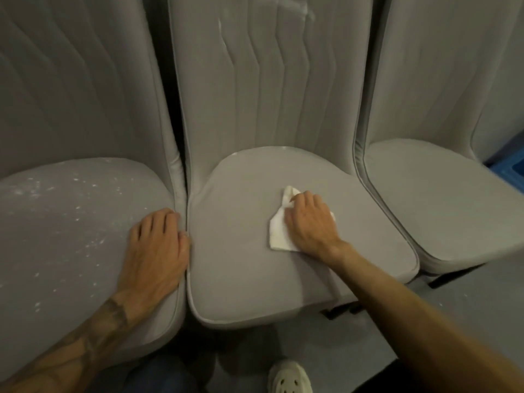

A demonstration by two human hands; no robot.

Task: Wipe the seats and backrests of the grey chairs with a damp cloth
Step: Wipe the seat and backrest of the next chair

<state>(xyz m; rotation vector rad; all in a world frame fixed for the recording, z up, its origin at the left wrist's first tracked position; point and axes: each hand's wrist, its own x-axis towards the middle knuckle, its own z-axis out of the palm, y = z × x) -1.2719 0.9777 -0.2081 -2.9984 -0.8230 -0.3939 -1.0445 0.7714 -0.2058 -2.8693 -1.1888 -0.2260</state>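
Observation:
Three grey padded chairs stand side by side. On the middle chair's seat (241, 251) my right hand (310, 222) presses a crumpled white cloth (279, 231) flat, fingers curled over it. My left hand (156, 251) rests palm down, fingers spread, on the right edge of the left chair's seat (71, 236), which is speckled with white dust. The middle backrest (269, 80) shows pale streaks near its top. The right chair's seat (439, 199) has nothing on it.
A blue object (507, 171) shows at the right edge behind the right chair. Grey floor (467, 302) lies below the seats. My white perforated shoe (290, 377) is at the bottom, in front of the middle chair.

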